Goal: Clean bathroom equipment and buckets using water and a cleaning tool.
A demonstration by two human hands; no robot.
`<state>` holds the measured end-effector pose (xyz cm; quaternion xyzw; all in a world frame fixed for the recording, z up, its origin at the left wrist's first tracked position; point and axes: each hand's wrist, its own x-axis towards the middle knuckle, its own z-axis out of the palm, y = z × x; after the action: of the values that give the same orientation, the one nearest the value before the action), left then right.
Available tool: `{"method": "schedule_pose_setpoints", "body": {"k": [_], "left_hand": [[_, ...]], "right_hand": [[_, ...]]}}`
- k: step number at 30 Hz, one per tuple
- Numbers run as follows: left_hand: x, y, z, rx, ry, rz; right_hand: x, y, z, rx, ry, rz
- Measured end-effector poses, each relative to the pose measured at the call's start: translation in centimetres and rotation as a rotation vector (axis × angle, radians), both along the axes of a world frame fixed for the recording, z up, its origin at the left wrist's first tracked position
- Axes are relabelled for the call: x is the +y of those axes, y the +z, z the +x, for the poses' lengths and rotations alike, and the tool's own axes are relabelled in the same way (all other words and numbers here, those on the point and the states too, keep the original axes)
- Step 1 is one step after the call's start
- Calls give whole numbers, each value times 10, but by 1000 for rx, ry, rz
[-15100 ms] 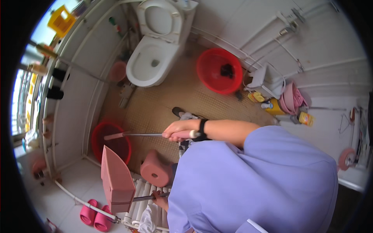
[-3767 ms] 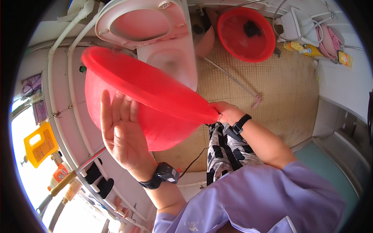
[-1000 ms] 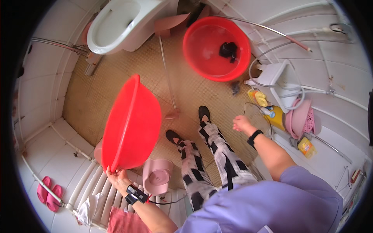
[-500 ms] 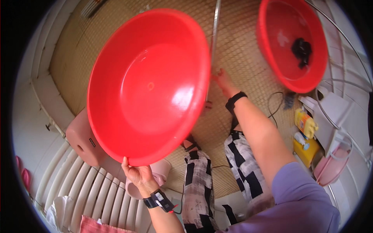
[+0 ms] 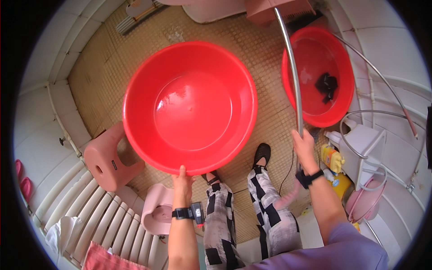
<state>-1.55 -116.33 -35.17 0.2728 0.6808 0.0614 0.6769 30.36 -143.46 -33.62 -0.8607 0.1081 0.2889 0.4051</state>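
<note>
A large red basin (image 5: pixel 193 110) is in front of me, with a few light reflections inside. My left hand (image 5: pixel 182 182) grips its near rim, one finger over the edge and the rest mostly hidden below. To the right, my right hand (image 5: pixel 303 146) is closed round a long silver metal pole (image 5: pixel 291 67) that slants up and away. A pinkish, blurred part (image 5: pixel 290 198) shows below that hand; I cannot tell whether it belongs to the pole. Beyond the pole, a second red basin (image 5: pixel 318 49) holds a dark, crumpled clump (image 5: pixel 326 86).
A pink stool (image 5: pixel 101 155) and a pale pink potty-like seat (image 5: pixel 157 209) stand at the left, by a white radiator (image 5: pixel 96 211). At the right are a yellow bottle (image 5: pixel 332 157), a white stool-like stand (image 5: pixel 362 144) and a hose (image 5: pixel 348 121). The tan floor is textured.
The held basin has gone from steeply tilted to nearly level. My right hand, formerly open near the pole, has closed on it and carried it to the right.
</note>
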Motion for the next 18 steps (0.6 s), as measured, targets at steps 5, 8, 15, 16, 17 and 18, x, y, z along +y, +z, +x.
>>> {"method": "schedule_pose_setpoints", "body": {"k": [5,8,15,16,17,18], "left_hand": [[-27,-20,52,-76,-126,-430],[-53,38,88,17,-345,-335],[-64,172,23,-88,-617,-158],[-61,193,14,-89,-630,-148],[-60,213,3,-57,-688,-105],[-58,233,-6,-24,-748,-61]], "right_hand": [[-52,137,-14,174,-47,56],[-67,206,-34,277,-70,39],[-83,273,-112,296,165,-6],[-73,280,-115,290,154,5],[-61,285,-116,277,274,-69],[-49,288,-118,263,392,-143]]}}
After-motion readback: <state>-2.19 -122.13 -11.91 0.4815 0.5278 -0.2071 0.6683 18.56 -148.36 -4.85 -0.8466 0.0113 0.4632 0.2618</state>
